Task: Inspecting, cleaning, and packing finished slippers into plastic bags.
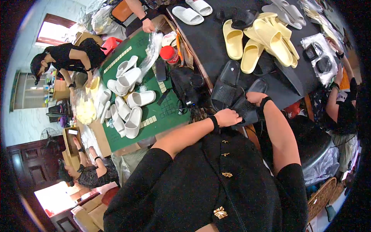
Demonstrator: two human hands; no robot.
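Both hands meet on a black slipper at the near edge of the black table, just in front of the person's chest. The left hand lies curled over the near end of the slipper, fingers folded down onto it and closed around its edge. The right hand is on the far side of the same slipper, fingers bent and pressed against the strap; how tightly it grips cannot be told, as the slipper hides the fingertips. Each wrist wears a black band.

Just beyond the held slipper, a second black slipper lies flat on the table, touching or nearly touching it. Farther back sits a heap of pale yellow slippers, and beyond those a pair of white slippers near the table's far edge. A clear bag with black slippers rests to the right.

To the left, a green table carries a pile of white slippers, a red-lidded jar and a black bag. Other people work around it; one person's hand holds a clear plastic bag.
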